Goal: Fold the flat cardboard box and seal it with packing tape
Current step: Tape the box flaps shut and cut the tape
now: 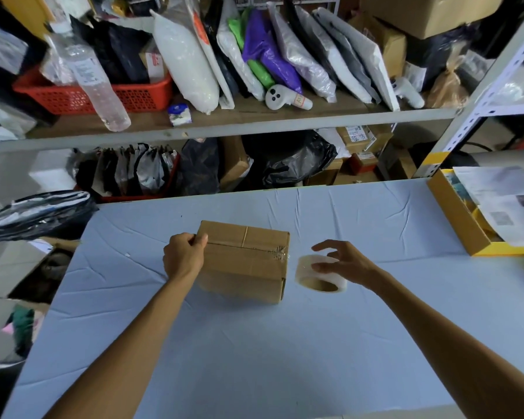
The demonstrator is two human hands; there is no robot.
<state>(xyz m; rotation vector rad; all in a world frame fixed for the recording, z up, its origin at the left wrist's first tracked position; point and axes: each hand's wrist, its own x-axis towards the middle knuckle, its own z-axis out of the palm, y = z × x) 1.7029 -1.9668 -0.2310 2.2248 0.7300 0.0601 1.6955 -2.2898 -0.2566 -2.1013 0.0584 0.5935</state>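
While the cardboard box (245, 264) stands folded up near the middle of the table (254, 358), its long axis runs left to right across the pale blue cloth, with the right end swung slightly nearer the person. A strip of clear tape (280, 252) lies along the top seam, following that same axis, and is crinkled where it reaches the right end.

The left hand (183, 258) grips the box's left end, its fingers curled over the top edge and the forearm reaching in straight from the lower left. The right hand (342, 261) is palm down with its fingers spread loosely apart, poised over the roll of packing tape (319, 275). Whether the fingertips actually touch it I cannot tell.

The roll sits on the cloth just beside the box's right end, its open core facing up and toward the person.
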